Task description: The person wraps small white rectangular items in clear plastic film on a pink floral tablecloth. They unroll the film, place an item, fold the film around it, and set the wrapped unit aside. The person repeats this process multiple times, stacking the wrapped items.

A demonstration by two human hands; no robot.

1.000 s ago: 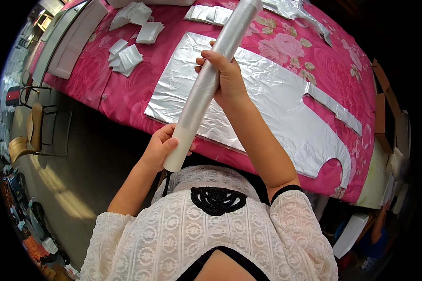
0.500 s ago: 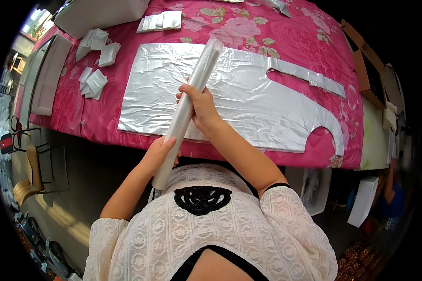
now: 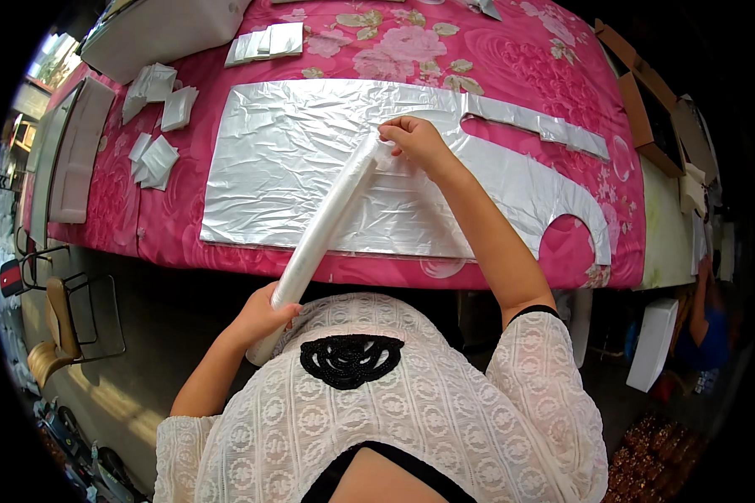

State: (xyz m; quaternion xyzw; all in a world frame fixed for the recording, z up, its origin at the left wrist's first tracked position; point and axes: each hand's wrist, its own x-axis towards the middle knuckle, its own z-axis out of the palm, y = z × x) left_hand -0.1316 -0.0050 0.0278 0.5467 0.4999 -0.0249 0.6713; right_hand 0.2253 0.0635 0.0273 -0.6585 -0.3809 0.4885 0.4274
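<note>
Over the table's near edge, a roll (image 3: 327, 222) of clear film slants from the person's lap up across a silvery sheet (image 3: 264, 168). The left hand (image 3: 260, 318) is clamped around the roll near its lower end, thumb on top, just beside the white lace top (image 3: 445, 377). The right hand (image 3: 421, 147) is at the roll's upper end, its fingers bent and drawn in close to the thumb; whether they pinch the film cannot be told. Beneath, the sheet lies flat and creased on a pink flowered cloth (image 3: 520, 63), with a long strip and a curved cut-out toward the right. Left of the sheet, small folded packets (image 3: 179, 109) lie in loose groups, and a row of flat packets (image 3: 266, 44) lies beyond its far edge. A white box (image 3: 164, 33) stands at the far left of the table, and a cardboard box (image 3: 646, 126) is at the right end. On the floor to the left stands a chair (image 3: 63, 318). At far right, partly in shadow, is another person in blue (image 3: 706, 339).
</note>
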